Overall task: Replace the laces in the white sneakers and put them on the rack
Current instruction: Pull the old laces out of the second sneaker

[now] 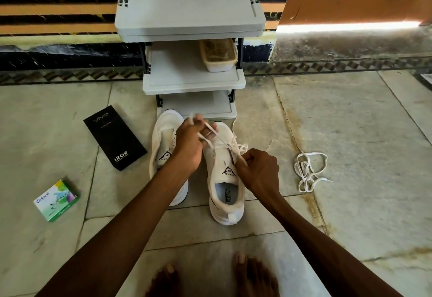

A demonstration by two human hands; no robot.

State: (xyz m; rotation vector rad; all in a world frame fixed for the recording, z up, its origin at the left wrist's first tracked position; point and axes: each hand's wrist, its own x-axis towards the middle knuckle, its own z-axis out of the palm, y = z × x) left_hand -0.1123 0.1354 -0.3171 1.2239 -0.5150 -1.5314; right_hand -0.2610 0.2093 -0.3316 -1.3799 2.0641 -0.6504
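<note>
- Right hand (259, 172): pinches the lace (224, 142) near the upper eyelets, likely steadying it for threading.
- Sneaker in work (225, 203): white mesh, on the stone floor (350, 133), toe toward the rack.
- Left hand (189, 144): grips the lace's free end, drawn up taut.
- Second sneaker (163, 137): alongside, apparently laceless.
- Spare lace (306, 172): flat white tangle, set aside rightward.
- Rack (194, 81): grey plastic shelves, just beyond; no sneaker on it.

Left sneaker (163, 137) half hidden under the left hand (189, 147), lace (192, 118) blurred above its knuckles, rack (191, 4) cropped at the top beyond.
</note>
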